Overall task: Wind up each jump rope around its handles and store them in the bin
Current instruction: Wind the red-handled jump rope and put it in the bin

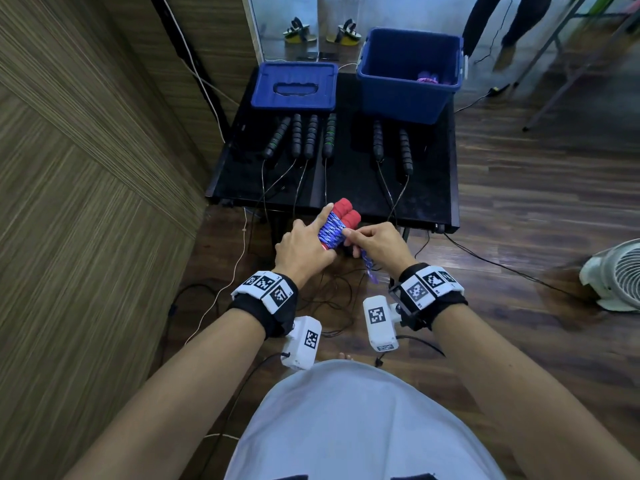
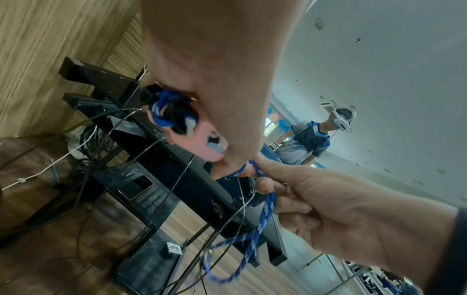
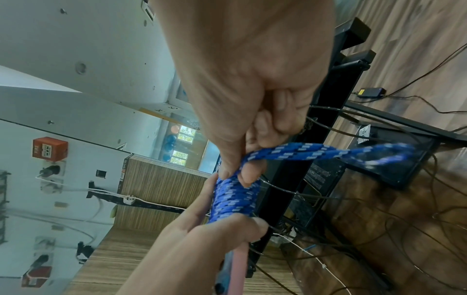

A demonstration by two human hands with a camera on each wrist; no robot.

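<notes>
My left hand (image 1: 304, 244) grips a pair of red jump rope handles (image 1: 346, 211) held side by side, with blue-and-white braided rope (image 1: 331, 230) wound around them. My right hand (image 1: 375, 242) pinches the loose end of that rope (image 3: 303, 153) against the coil (image 3: 235, 197). A short loop of it hangs below (image 2: 255, 239). The handle ends (image 2: 192, 133) show under my left palm. The open blue bin (image 1: 410, 76) stands at the table's far right with a purple-pink bundle (image 1: 428, 77) inside.
Several black-handled ropes (image 1: 311, 136) lie in a row on the black table (image 1: 346, 181), their thin cords trailing over the front edge to the floor. The blue bin lid (image 1: 294, 86) lies at the far left. A white fan (image 1: 616, 275) stands on the floor at right.
</notes>
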